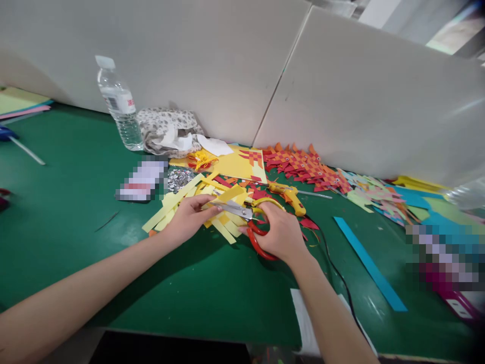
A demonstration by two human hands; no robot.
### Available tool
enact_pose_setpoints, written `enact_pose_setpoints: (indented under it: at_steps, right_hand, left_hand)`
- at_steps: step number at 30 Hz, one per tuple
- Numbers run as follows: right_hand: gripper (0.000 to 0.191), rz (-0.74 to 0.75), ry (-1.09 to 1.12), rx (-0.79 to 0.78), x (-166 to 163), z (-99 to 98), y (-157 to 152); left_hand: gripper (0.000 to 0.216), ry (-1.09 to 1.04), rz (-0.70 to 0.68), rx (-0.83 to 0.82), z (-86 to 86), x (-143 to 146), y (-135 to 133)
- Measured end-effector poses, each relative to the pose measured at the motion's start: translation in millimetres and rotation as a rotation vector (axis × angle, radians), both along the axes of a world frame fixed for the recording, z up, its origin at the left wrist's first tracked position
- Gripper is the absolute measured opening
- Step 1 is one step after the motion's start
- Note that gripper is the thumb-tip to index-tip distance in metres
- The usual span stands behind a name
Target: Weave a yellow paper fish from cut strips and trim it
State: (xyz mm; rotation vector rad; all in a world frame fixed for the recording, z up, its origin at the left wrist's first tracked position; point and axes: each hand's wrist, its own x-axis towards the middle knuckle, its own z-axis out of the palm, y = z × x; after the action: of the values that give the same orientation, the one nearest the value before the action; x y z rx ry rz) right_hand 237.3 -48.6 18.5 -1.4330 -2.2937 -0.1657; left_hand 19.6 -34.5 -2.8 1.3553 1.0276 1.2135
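Pinched in my left hand (187, 220) is a yellow paper strip (234, 194), its fingertips beside the scissor blades. My right hand (282, 230) grips scissors (237, 209) by their red and yellow handles. The metal blades point left, at the strip; whether they are cutting into it cannot be made out. Below and around both hands lies a loose pile of yellow paper strips (226, 230). Just beyond my right hand rests a yellow glue gun (290, 196) with a clear glue stick behind it.
Woven red-orange paper fish (303, 167) line the partition. A water bottle (120, 108) stands by a patterned cloth (166, 124). A phone (142, 179) and a bag of googly eyes (179, 180) lie left. A blue strip (369, 263) and dark cord (337, 270) lie right on the green table (212, 298).
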Motion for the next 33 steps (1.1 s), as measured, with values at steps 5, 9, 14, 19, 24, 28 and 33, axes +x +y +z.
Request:
enact_pose_setpoints:
  at_steps: [5, 9, 14, 19, 24, 28, 33]
  right_hand:
    - [0.041, -0.007, 0.017, -0.045, -1.6, 0.3, -0.7]
    - [0.039, -0.002, 0.038, -0.084, -1.7, -0.8, -0.6]
    - [0.037, -0.008, 0.078, -0.154, -1.2, -1.1, -1.2]
    - [0.036, -0.003, 0.121, -0.194, -2.0, 0.1, -2.0]
    - [0.037, 0.000, 0.142, -0.194, -3.7, 1.1, -1.9]
    - [0.037, 0.009, 0.150, -0.196, -4.7, 2.7, -2.2]
    - [0.038, 0.008, 0.155, -0.196, -4.3, 2.1, -2.1]
  left_hand:
    - [0.024, -0.021, 0.010, -0.029, -1.3, 0.8, -0.5]
    - [0.025, -0.045, 0.004, -0.035, -3.7, 0.4, -0.7]
    - [0.023, -0.068, -0.012, -0.053, -3.1, 0.0, -0.9]
    - [0.024, -0.083, -0.010, -0.073, -1.8, 0.0, -2.3]
    - [0.026, -0.088, -0.002, -0.107, -3.7, -0.8, -2.3]
    - [0.024, -0.110, -0.014, -0.112, -3.1, -0.5, -2.6]
    - [0.021, -0.149, -0.037, -0.119, -1.6, 0.5, -3.6]
